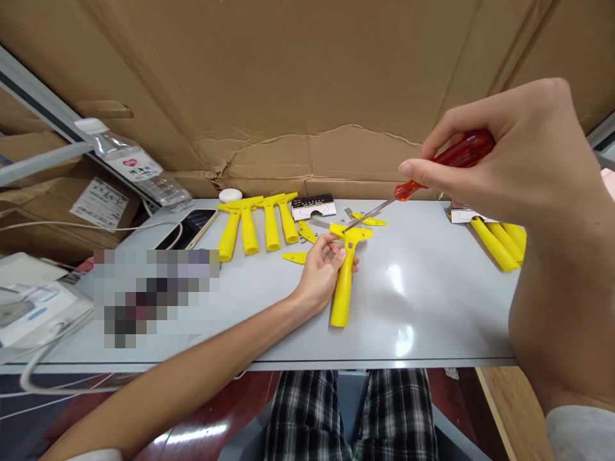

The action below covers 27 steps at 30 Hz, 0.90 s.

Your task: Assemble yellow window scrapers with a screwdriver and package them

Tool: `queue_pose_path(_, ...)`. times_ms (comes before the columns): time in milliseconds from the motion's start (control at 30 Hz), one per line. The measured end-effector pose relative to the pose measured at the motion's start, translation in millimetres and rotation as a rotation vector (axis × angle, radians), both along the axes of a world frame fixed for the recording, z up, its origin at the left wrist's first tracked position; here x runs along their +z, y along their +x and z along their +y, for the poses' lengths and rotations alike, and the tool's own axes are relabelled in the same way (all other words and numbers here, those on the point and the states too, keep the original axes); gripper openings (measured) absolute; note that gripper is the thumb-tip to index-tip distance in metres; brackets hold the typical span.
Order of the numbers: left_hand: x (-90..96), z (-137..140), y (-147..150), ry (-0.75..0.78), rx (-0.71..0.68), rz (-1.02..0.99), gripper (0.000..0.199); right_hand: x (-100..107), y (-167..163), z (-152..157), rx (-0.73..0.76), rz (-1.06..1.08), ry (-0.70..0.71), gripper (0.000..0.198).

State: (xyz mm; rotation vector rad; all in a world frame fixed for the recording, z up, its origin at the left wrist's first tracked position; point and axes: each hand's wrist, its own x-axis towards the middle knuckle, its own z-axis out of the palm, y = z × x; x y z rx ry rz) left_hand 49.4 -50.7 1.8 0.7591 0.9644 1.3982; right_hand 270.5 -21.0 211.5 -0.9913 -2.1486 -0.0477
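Fingers of right hand [523, 163] wrap a red screwdriver [464, 150] in head view, shaft slanting down to the yellow handle [343, 288] at its wide top. Left hand [319, 272] grips that handle below the top, likely steadying it, on or just over table [432, 307]. Other yellow handles [272, 230] lined up left, probably for reach.

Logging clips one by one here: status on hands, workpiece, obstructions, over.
Left hand holds yellow handle. Right hand grips red screwdriver, tip at the handle's T-shaped head. Loose yellow pieces close behind; no obstruction visible at the tip.
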Motion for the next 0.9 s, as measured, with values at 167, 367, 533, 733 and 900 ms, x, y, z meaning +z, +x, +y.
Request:
queue_pose_path(167,-0.7,4,-2,-0.051,0.018,-0.030,0.040,-1,10,1,0.169,-0.034,-0.101,0.022)
queue_pose_path(367,-1.5,6,-4,-0.064,0.006,-0.043,0.039,-4,13,9,0.245,0.016,-0.128,0.032)
queue_pose_path(533,-1.7,10,-8,-0.081,-0.007,-0.018,0.036,-4,9,3,0.209,-0.045,-0.065,0.022)
queue_pose_path(733,4.2,12,-9,-0.082,-0.121,0.036,0.025,-1,22,7,0.224,-0.043,0.024,0.016)
queue_pose_path(900,14.3,18,-15,-0.022,-0.125,0.005,0.027,-34,54,55,0.158,0.402,-0.119,0.031)
